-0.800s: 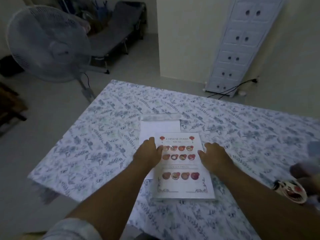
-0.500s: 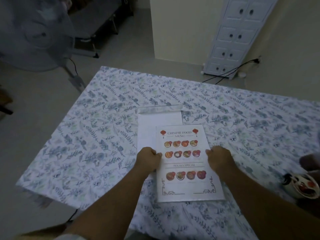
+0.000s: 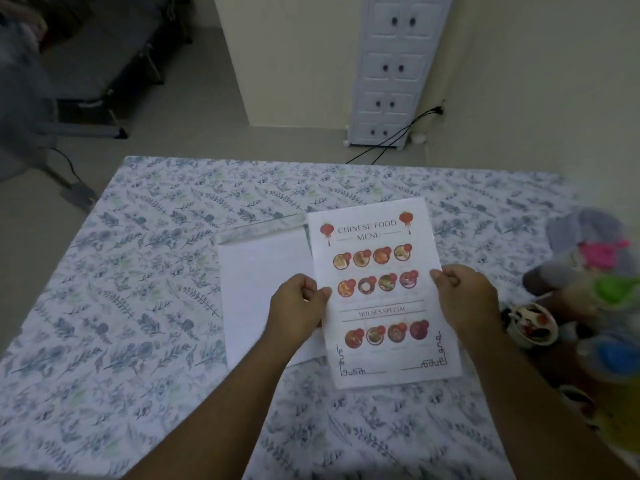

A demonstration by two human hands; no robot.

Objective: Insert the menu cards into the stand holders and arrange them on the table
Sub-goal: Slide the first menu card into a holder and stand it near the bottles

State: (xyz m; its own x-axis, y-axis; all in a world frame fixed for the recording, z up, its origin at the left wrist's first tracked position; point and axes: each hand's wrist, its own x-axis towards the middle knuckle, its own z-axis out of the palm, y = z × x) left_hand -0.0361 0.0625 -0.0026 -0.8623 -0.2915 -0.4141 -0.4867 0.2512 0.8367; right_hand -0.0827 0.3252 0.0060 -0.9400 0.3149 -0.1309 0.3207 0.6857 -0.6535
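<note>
Both hands pinch a printed menu card (image 3: 381,292) at mid-height, left hand (image 3: 298,306) on its left edge, right hand (image 3: 464,296) on its right, over the desk's (image 3: 138,306) centre, partly covering a clear stand holder (image 3: 263,289).

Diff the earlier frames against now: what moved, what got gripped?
The menu card now sits further right, off the white sheet, which shows more. Both hands shifted from resting on it to pinching its side edges: left hand, right hand. The sheet and the tablecloth look unchanged.
</note>
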